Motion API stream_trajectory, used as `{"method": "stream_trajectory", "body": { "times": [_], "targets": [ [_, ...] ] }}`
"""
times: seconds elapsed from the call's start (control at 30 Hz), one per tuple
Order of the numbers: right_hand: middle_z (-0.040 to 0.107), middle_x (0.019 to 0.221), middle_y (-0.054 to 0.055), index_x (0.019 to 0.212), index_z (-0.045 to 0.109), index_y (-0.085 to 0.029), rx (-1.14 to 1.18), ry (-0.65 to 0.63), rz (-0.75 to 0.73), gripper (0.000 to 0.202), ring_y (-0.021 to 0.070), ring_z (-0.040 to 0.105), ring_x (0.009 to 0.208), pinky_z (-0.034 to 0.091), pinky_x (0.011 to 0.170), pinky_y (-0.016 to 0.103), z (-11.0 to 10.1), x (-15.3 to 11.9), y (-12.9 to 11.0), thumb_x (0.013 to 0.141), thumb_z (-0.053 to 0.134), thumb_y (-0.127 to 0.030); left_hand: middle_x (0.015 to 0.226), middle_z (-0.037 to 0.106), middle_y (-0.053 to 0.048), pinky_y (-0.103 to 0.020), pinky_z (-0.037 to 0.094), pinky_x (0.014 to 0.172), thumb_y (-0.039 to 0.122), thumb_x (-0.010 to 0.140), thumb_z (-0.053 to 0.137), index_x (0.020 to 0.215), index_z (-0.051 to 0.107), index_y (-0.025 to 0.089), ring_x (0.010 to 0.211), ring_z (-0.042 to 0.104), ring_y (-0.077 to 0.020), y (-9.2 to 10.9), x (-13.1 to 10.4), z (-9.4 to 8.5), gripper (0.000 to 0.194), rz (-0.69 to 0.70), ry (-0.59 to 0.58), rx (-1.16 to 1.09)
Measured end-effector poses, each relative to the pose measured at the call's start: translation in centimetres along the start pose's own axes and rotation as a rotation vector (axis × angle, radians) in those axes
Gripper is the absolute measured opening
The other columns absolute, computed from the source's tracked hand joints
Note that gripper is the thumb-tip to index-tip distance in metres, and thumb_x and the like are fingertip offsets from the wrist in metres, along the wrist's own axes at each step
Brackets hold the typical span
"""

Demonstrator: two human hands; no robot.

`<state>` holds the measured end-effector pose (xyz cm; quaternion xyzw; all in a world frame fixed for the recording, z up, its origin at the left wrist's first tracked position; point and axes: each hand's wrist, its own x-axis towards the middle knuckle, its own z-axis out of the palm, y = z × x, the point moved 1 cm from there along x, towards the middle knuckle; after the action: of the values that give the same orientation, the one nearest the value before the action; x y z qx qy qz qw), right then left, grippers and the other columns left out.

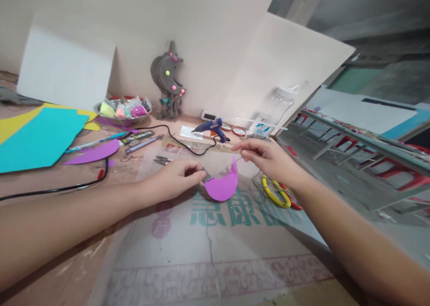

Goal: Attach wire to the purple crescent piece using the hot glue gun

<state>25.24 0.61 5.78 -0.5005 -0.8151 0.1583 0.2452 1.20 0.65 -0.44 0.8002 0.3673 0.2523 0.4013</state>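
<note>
The crescent (221, 190) is held up between the two hands, over the near middle of the table, above a printed sheet (141, 247). It is plain, bright purple and flat-looking, with a smooth, full curve along its near edge. Its right end rises to a slim tip on the far side; its left end meets a small grey piece (206, 176).

The left hand (181, 176) has thumb and fingers closed together on that grey piece, the other fingers curled. The right hand (262, 157), farther right, pinches the end of a thin strand (239, 158) that runs left toward the crescent; whether it is thread or wire cannot be told.

Scissors (276, 193) with yellow and red handles lie near the right hand. Small snips (162, 160) lie just beyond the left hand. To the left is a purple cutout (96, 153) of similar colour, and a glue gun (212, 127) stands on the far side.
</note>
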Motion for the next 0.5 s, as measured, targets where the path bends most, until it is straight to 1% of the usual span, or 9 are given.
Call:
{"method": "stream_trajectory", "body": {
  "times": [0.13, 0.23, 0.4, 0.5],
  "targets": [
    [0.061, 0.082, 0.002, 0.106, 0.062, -0.019, 0.046, -0.154, 0.003, 0.027, 0.0126, 0.053, 0.07, 0.041, 0.064, 0.026, -0.2, 0.4, 1.4, 0.087, 0.048, -0.031, 0.06, 0.045, 0.005, -0.021, 0.031, 0.052, 0.036, 0.084, 0.043, 0.063, 0.046, 0.017, 0.055, 0.042, -0.0095, -0.1, 0.1, 0.0, 0.028, 0.002, 0.008, -0.036],
    [0.06, 0.083, 0.002, 0.11, 0.06, -0.019, 0.102, -0.219, -0.002, 0.029, 0.0121, 0.053, 0.07, 0.041, 0.064, 0.026, -0.3, 0.4, 1.7, 0.086, 0.048, -0.032, 0.059, 0.045, 0.005, -0.021, 0.03, 0.049, 0.036, 0.084, 0.043, 0.064, 0.046, 0.017, 0.052, 0.042, -0.0088, 0.0, 0.1, 0.1, 0.027, -0.015, -0.016, -0.082],
    [0.061, 0.087, 0.003, 0.111, 0.061, -0.02, 0.088, -0.294, 0.004, 0.031, 0.0142, 0.056, 0.077, 0.044, 0.069, 0.028, -0.1, 0.4, 2.7, 0.085, 0.05, -0.033, 0.058, 0.041, 0.005, -0.02, 0.028, 0.045, 0.035, 0.084, 0.043, 0.064, 0.043, 0.018, 0.049, 0.038, -0.0077, 0.6, -0.2, 0.0, 0.027, -0.016, -0.086, -0.127],
    [0.06, 0.086, 0.003, 0.111, 0.06, -0.021, 0.109, -0.275, 0.007, 0.031, 0.0137, 0.055, 0.076, 0.044, 0.068, 0.027, 0.1, 0.6, 3.5, 0.085, 0.05, -0.032, 0.06, 0.043, 0.005, -0.02, 0.031, 0.047, 0.035, 0.085, 0.043, 0.065, 0.045, 0.017, 0.051, 0.039, -0.0081, 0.7, -0.3, -0.2, 0.027, 0.002, -0.102, -0.118]
  ]
}}
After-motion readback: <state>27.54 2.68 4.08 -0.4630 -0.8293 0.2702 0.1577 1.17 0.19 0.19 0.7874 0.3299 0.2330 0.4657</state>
